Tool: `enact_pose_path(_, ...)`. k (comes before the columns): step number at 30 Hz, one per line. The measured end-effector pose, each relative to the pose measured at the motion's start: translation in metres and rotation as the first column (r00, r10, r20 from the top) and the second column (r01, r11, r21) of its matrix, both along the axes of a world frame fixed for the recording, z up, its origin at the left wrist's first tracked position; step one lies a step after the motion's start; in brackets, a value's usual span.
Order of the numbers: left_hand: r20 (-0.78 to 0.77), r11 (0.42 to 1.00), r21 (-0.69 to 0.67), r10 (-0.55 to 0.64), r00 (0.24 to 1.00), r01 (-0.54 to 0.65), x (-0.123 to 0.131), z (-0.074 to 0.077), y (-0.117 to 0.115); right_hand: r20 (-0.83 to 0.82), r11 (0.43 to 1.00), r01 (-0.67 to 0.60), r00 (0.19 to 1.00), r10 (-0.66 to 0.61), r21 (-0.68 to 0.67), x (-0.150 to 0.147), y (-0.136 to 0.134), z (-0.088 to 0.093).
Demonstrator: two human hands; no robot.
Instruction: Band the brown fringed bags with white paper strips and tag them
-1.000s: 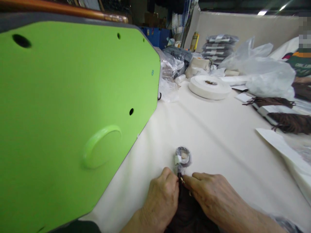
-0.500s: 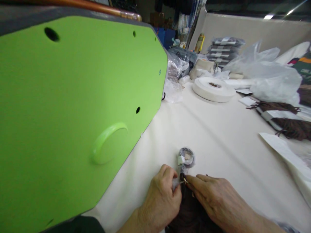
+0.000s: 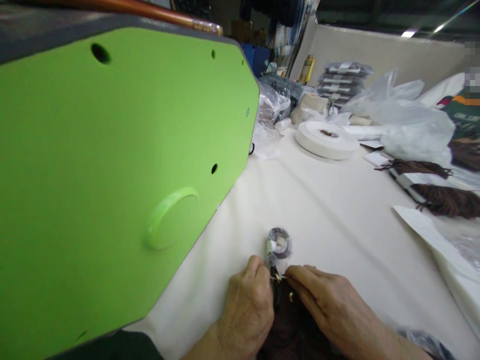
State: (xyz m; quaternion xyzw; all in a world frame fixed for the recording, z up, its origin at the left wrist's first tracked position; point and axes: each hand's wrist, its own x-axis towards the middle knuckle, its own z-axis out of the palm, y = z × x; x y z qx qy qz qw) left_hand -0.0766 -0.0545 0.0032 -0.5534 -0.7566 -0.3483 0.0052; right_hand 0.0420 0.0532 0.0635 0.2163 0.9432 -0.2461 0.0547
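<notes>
A dark brown item lies at the bottom centre, with small gold-coloured metal parts at its top. Attached or lying just beyond it is a coiled dark strap in clear plastic with a white band. My left hand is closed at the left of the metal part, fingertips pinched on one end of a thin white string. From the right, my right hand pinches the string's other side, its fingers pressed together. The string crosses the metal part between both hands.
A big green machine panel fills the left. On the white table are a white tape roll, stacked packed items, clear plastic bags, brown fringed pieces and a white sheet at the right.
The hands have moved slightly apart, and the string now shows stretched between them. The coiled strap appears a little further left.
</notes>
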Motion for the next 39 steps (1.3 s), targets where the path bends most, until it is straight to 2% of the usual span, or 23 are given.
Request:
enact_pose_path(3,0.059,1.0,-0.008,-0.016,0.998,0.016,-0.002,0.001,0.001,-0.02,0.999,-0.021,1.0,0.022,0.046,-0.001,-0.001,0.0)
enact_pose_path(6,0.109,0.997,0.002,-0.073,0.991,0.073,-0.004,0.001,0.001,-0.007,0.983,-0.137,0.99,0.139,0.126,-0.005,-0.001,0.002)
enact_pose_path(8,0.066,0.998,0.002,-0.07,0.995,0.07,-0.005,0.001,0.001,0.044,0.962,-0.21,0.978,0.206,0.173,-0.009,-0.001,0.003)
enact_pose_path(11,-0.024,1.0,-0.013,-0.008,1.0,0.008,-0.002,0.002,0.001,0.079,0.951,-0.249,0.968,0.238,0.183,-0.013,0.0,0.004)
enact_pose_path(16,-0.164,0.999,-0.011,0.048,0.985,-0.05,0.002,0.003,0.003,0.064,0.966,-0.234,0.972,0.228,0.11,-0.014,0.003,0.006)
enact_pose_path(24,-0.234,0.998,0.003,0.062,0.97,-0.063,0.004,0.008,0.004,0.022,0.973,-0.225,0.974,0.224,0.06,-0.018,0.006,0.007)
enact_pose_path(31,-0.19,0.999,-0.026,0.031,0.981,-0.036,-0.001,0.005,0.004,-0.015,0.982,-0.172,0.985,0.171,-0.078,-0.019,0.009,0.014)
enact_pose_path(39,-0.17,1.0,0.01,0.023,0.985,-0.021,-0.002,0.004,0.002,0.029,0.982,-0.189,0.981,0.19,-0.017,-0.022,0.011,0.016)
